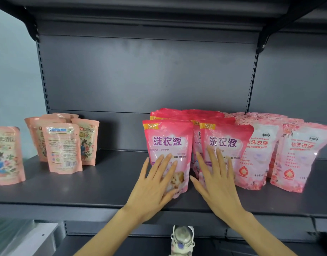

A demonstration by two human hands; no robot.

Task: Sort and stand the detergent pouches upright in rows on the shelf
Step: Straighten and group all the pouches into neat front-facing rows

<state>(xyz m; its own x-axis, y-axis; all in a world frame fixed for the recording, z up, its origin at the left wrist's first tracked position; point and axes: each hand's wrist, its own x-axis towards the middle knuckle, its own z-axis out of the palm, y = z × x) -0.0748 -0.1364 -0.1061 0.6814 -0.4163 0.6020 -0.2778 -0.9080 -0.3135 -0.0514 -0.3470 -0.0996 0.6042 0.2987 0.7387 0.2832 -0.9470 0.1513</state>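
Two pouches (168, 137) upright — hands (153, 183) pressing.

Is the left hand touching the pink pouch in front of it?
Touching. In the head view the left hand lies flat, fingers straight, on the front of the pink pouch, with no gap showing.

One wide-angle camera, worn on the head, faces the dark grey metal shelf (103, 185) head-on and slightly downward, from close in front.
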